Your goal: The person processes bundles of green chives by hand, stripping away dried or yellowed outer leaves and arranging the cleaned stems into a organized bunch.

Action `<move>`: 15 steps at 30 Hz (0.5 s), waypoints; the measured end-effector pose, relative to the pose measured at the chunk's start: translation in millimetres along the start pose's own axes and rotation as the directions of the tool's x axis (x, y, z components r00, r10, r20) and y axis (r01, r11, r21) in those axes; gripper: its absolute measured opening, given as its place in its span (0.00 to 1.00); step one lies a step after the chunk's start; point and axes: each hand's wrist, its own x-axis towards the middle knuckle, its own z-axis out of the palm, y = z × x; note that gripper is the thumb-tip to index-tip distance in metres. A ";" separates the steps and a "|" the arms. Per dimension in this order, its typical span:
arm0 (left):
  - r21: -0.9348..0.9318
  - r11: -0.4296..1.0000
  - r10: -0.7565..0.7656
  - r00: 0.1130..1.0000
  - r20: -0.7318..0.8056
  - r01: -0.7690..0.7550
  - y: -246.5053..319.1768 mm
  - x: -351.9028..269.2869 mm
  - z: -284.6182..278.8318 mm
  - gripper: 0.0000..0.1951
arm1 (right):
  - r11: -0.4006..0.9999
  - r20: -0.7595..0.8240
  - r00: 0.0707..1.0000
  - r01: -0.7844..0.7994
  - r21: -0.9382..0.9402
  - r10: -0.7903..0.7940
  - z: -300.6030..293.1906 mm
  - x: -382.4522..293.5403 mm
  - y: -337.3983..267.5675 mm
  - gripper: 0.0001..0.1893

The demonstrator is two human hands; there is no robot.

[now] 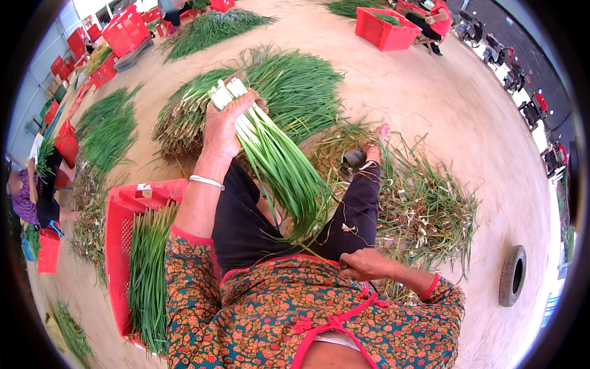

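My left hand (pixel 228 120) is closed around a bundle of long green allium stalks (pixel 276 161), gripping it near the white, trimmed bases. The leaves hang down to the right over my lap. At my waist, my right hand (pixel 364 265) is closed, its fingertips on a thin yellowish leaf (pixel 322 257) that runs from the drooping leaf ends. Past my left hand lies a big heap of untrimmed stalks (pixel 295 92) with brown root ends. By my left arm stands a red plastic crate (pixel 114 249) holding more stalks (pixel 150 276).
Leaf and peel scraps (pixel 424 207) lie on the floor around my right leg. A tire (pixel 512 276) is at the right. Another heap (pixel 108 124) lies at the left. People sit farther off beside red crates, one crate (pixel 386 34) at the top right.
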 end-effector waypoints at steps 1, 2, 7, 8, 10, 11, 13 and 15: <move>0.033 0.999 0.019 1.000 -0.006 -0.019 1.3 2.1 -0.1 0.24 | 0.985 0.020 0.998 -0.059 0.163 0.056 10.3 -8.6 1.8 0.18; 0.066 0.997 0.037 0.999 -0.010 -0.036 2.0 4.8 -0.3 0.24 | 0.953 0.032 0.999 0.018 0.301 -0.029 15.8 -16.9 1.1 0.16; 0.169 0.976 0.143 0.989 -0.026 -0.137 -3.2 14.6 19.4 0.23 | 0.850 0.012 0.981 0.160 0.502 -0.192 -5.6 -28.5 -20.9 0.13; 0.157 0.976 0.156 0.987 -0.033 -0.149 -3.8 16.2 24.1 0.24 | 0.878 0.000 0.985 0.155 0.452 -0.173 -23.5 -24.6 -29.3 0.12; 0.134 0.975 0.185 0.982 -0.047 -0.177 -6.2 16.9 32.4 0.25 | 0.650 -0.293 0.952 0.169 0.741 0.088 -45.5 -1.5 -49.0 0.09; 0.123 0.978 0.179 0.982 -0.067 -0.170 -8.3 17.6 36.7 0.24 | 0.704 -0.459 0.885 0.276 0.654 0.080 -54.5 12.7 -49.9 0.05; 0.105 0.983 0.163 0.980 -0.110 -0.152 -15.1 18.2 44.7 0.24 | 0.885 -0.878 0.476 0.428 0.184 -0.048 -72.5 45.6 -65.5 0.03; 0.066 0.989 0.142 0.977 -0.157 -0.133 -18.5 17.0 45.6 0.23 | 0.960 -0.962 0.131 0.180 -0.216 -0.241 -92.1 85.3 -68.1 0.12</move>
